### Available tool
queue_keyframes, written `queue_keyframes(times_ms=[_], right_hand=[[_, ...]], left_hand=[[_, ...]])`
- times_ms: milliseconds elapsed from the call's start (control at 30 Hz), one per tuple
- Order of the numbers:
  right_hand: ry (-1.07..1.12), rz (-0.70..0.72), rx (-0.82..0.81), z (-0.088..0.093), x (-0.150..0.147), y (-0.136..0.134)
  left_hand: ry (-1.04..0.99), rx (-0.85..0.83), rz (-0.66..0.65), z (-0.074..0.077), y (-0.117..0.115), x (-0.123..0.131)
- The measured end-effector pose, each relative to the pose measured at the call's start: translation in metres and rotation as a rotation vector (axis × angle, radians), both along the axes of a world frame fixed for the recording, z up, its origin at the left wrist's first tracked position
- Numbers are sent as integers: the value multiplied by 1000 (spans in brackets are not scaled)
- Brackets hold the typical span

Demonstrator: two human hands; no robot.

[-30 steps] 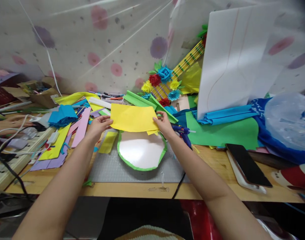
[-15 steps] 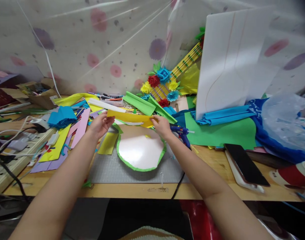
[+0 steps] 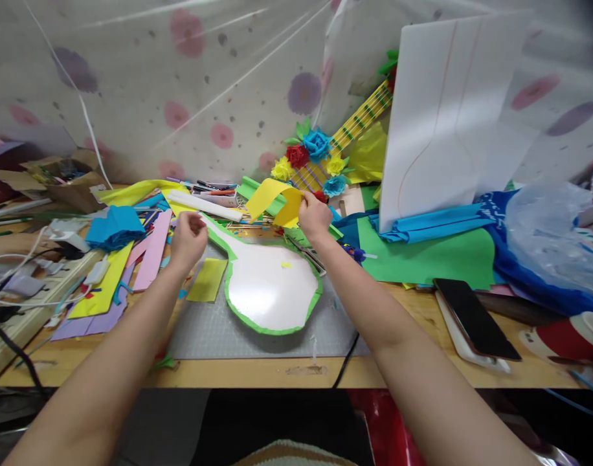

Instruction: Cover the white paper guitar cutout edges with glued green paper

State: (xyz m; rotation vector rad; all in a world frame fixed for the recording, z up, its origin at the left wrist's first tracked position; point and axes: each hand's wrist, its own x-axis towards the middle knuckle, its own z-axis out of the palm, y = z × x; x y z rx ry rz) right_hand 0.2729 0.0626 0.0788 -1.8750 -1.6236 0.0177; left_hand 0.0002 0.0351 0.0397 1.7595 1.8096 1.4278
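A yellow paper strip [image 3: 272,197] curls in the air above the desk, one end pinched in my right hand [image 3: 314,219]; its other end hangs free to the left. My left hand [image 3: 188,241] has its fingers curled together beside the narrow neck of a white guitar-shaped board [image 3: 272,291]; whether anything is between them is hidden. Green paper edges this board, which lies flat on a grey cutting mat [image 3: 199,340]. A small yellow bit [image 3: 286,265] rests on its face. Left of the board lies a yellow paper square [image 3: 208,279].
Behind stands a flower-covered paper guitar [image 3: 320,155]; a tall white board [image 3: 437,123] leans at right. A blue glue gun [image 3: 355,253], a phone [image 3: 476,317] and a red-and-white cup [image 3: 575,340] lie rightward. Paper scraps and a power strip [image 3: 48,304] crowd the left, where another person's arm shows.
The yellow strip, stretched between both hands before, has left my left hand and now curls from my right. My right hand rose slightly; my left moved to the board's neck, fingers more closed.
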Motion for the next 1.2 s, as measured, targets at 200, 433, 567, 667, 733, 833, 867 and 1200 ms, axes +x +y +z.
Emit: queue_keyframes(times_ms=[200, 433, 567, 667, 733, 833, 867, 1200], right_hand=[[-284, 446, -255, -14, -16, 16], [-314, 398, -411, 25, 36, 11], [-397, 363, -618, 38, 98, 14], [-335, 388, -747, 33, 136, 17], [-321, 406, -762, 26, 153, 17], [-393, 442, -786, 16, 163, 15], [-436, 456, -797, 12, 164, 15], [-765, 362, -847, -22, 164, 3]], left_hand=[[904, -170, -529, -14, 4, 8], [1075, -233, -604, -11, 17, 26], [1000, -154, -606, 1, 17, 18], [981, -95, -601, 16, 13, 9], [1007, -87, -596, 26, 11, 0], [1021, -136, -528, 35, 9, -15], [1022, -166, -489, 36, 8, -20], [924, -428, -377, -14, -9, -12]])
